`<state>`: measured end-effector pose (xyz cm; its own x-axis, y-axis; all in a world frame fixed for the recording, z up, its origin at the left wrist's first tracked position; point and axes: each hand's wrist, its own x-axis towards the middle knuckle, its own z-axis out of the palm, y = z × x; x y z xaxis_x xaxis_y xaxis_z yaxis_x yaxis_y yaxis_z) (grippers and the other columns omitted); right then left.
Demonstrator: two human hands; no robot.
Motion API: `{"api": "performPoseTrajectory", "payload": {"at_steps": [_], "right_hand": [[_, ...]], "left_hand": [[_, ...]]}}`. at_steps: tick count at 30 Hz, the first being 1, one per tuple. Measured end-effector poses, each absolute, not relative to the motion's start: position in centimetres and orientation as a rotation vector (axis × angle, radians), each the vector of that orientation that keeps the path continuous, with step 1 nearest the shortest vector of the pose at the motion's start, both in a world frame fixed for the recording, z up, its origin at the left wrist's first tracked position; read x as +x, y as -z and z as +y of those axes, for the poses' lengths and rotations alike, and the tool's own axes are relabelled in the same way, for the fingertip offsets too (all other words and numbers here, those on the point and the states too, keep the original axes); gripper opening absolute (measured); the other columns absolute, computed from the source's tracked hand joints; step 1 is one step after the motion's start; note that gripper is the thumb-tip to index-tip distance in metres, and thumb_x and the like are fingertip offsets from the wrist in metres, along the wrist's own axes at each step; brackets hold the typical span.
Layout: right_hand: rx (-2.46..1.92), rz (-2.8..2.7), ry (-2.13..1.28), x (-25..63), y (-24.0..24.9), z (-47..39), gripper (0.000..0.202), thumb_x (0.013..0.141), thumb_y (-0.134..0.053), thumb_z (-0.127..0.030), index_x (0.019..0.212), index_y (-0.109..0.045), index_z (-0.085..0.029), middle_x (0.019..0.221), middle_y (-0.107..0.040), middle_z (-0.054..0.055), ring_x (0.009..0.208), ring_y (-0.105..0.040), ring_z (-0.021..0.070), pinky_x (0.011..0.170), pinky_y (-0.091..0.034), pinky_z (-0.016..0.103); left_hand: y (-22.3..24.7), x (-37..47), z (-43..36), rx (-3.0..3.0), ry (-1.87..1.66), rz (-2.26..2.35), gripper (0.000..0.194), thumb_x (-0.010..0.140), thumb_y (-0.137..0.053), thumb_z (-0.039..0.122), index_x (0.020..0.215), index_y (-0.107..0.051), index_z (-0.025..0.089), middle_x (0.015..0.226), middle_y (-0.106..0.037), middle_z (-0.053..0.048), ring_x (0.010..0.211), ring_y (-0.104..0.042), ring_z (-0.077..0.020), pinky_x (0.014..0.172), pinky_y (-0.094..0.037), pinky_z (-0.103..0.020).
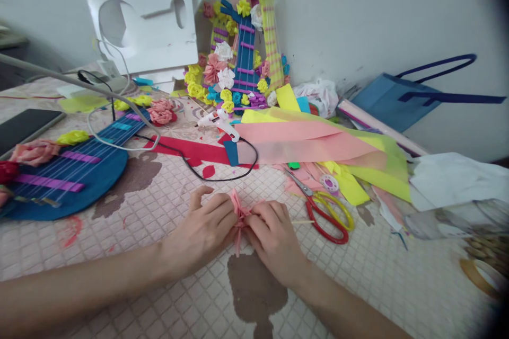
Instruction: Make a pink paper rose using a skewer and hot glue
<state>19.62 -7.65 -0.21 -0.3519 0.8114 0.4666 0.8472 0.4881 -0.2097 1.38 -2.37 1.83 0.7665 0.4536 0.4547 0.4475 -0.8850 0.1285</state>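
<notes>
Between my two hands, just above the table, is a gathered pink fabric flower (239,212) with a strip hanging below it. My left hand (212,228) pinches its left side, and the thumb and fingertips are partly hidden. From the right, my right hand (274,233) grips the same flower, its fingers bent against the folds. A thin wooden stick (303,222) shows to the right of my right hand. Close by lie scissors (324,212) with one red and one yellow handle loop.
A white glue gun (220,123) with a black cord lies behind my hands. Pink fabric strips (294,140) and a red strip (183,151) spread beyond. A blue guitar-shaped craft (91,164) is at left; more decorated ones (244,58) lean on the wall. A blue bag (397,100) stands right.
</notes>
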Motion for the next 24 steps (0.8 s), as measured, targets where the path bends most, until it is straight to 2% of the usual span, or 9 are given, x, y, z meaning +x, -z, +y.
{"api": "performPoseTrajectory", "payload": {"at_steps": [7, 24], "right_hand": [[-1.331, -2.256, 0.130, 19.50, -0.01, -7.50, 0.011, 0.089, -0.053, -0.014, 0.080, -0.059, -0.016, 0.088, -0.059, 0.006, 0.085, -0.047, 0.0189, 0.075, -0.039, 0.035], [-1.334, -2.279, 0.115, 19.46, 0.38, -7.54, 0.011, 0.090, -0.052, -0.016, 0.082, -0.060, -0.017, 0.091, -0.061, 0.006, 0.088, -0.047, 0.0189, 0.080, -0.038, 0.037]], "left_hand": [[-1.54, 1.35, -2.45, 2.906, -0.727, 0.788, 0.011, 0.091, -0.050, 0.019, 0.081, -0.055, 0.017, 0.084, -0.059, -0.001, 0.089, -0.052, -0.0200, 0.094, -0.027, -0.048], [-1.34, 1.24, -2.30, 2.885, -0.706, 0.791, 0.014, 0.093, -0.049, 0.023, 0.082, -0.056, 0.017, 0.086, -0.060, -0.002, 0.091, -0.050, -0.0208, 0.094, -0.026, -0.049]]}}
